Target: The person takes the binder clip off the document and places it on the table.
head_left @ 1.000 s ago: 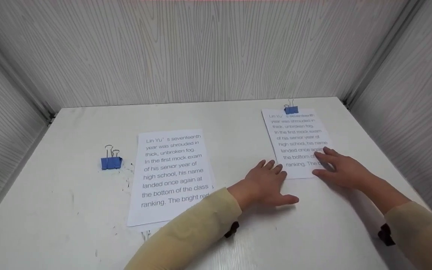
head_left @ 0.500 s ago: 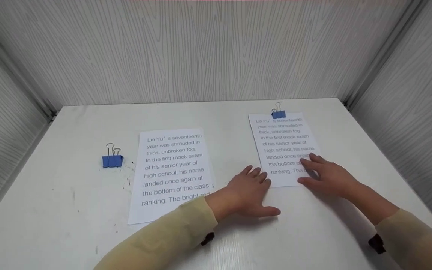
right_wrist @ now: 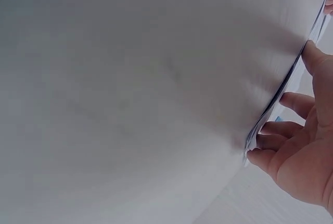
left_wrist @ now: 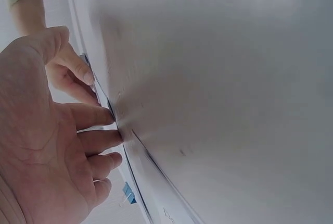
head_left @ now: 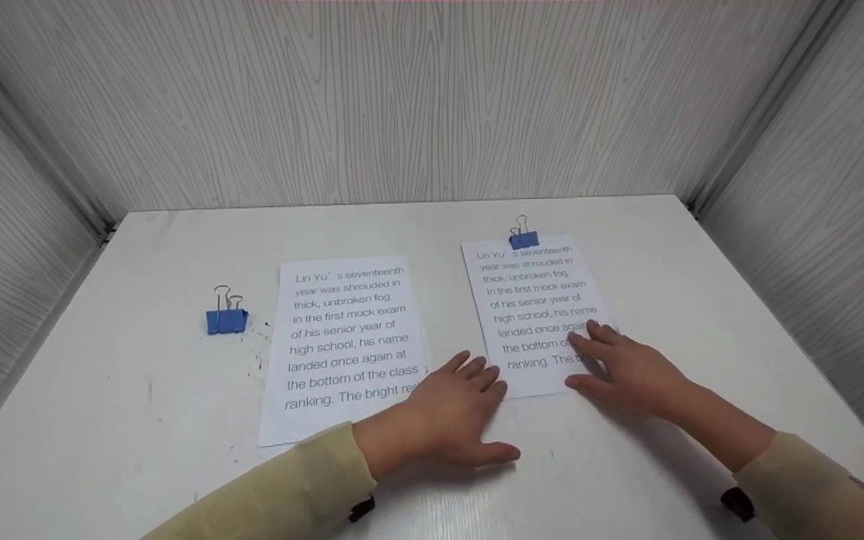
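Observation:
A printed sheet stack (head_left: 533, 304) lies on the right half of the white table, with a blue binder clip (head_left: 524, 241) fastened on its top edge. My right hand (head_left: 633, 377) rests on its lower right part, fingers spread and covering some print. At the lower left edge of that stack, the fingertips of my left hand (head_left: 448, 418) touch the paper, thumb stretched out. In the left wrist view the same clip (left_wrist: 129, 193) shows beyond the fingers. A second printed sheet stack (head_left: 346, 345) lies just left of my left hand, no clip on it.
Another blue binder clip (head_left: 226, 321) stands on the table (head_left: 139, 450) left of the second stack, handles up. Grey wood-patterned panels (head_left: 432, 97) rise at the back and both sides. Dark specks mark the tabletop near the loose clip.
Both hands have slid the clipped stack leftward and towards me, closer to the other stack. The unclipped stack and loose clip stay in place.

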The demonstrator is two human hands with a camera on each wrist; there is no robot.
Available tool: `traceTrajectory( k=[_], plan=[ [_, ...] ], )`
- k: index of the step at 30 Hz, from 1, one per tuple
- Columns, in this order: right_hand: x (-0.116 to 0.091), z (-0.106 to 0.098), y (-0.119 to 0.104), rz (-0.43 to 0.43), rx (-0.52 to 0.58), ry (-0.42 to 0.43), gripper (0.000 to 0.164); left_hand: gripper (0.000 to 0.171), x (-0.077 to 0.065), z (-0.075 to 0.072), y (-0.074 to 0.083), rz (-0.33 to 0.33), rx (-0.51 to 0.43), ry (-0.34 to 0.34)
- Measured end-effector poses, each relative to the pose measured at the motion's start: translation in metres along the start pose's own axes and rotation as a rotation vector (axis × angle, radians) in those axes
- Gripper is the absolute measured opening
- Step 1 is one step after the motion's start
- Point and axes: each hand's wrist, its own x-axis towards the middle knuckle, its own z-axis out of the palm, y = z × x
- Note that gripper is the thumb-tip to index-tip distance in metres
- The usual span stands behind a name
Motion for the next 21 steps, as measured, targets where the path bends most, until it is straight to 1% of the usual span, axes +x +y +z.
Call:
traceTrajectory(
  k=[4, 7, 12, 17, 21],
  plan=[
    [-0.004, 0.003, -0.01, -0.035, -0.011, 0.024, 0.077, 0.093, -0.013, 0.001, -0.002, 0.012, 0.003, 0.021],
    [-0.007, 0.005, -0.018, -0.061, -0.016, 0.04, 0.076, 0.092, -0.023, 0.004, -0.003, 0.024, -0.006, 0.051],
    [-0.013, 0.01, -0.033, -0.071, -0.026, 0.043, 0.075, 0.09, -0.04, 0.007, -0.002, 0.049, -0.024, 0.095],
    [-0.019, 0.012, -0.045, -0.101, -0.033, 0.064, 0.073, 0.088, -0.057, 0.007, -0.001, 0.051, -0.028, 0.102],
    [-0.024, 0.013, -0.054, -0.114, -0.036, 0.068, 0.072, 0.089, -0.066, 0.007, -0.001, 0.051, -0.031, 0.094]
  ],
)
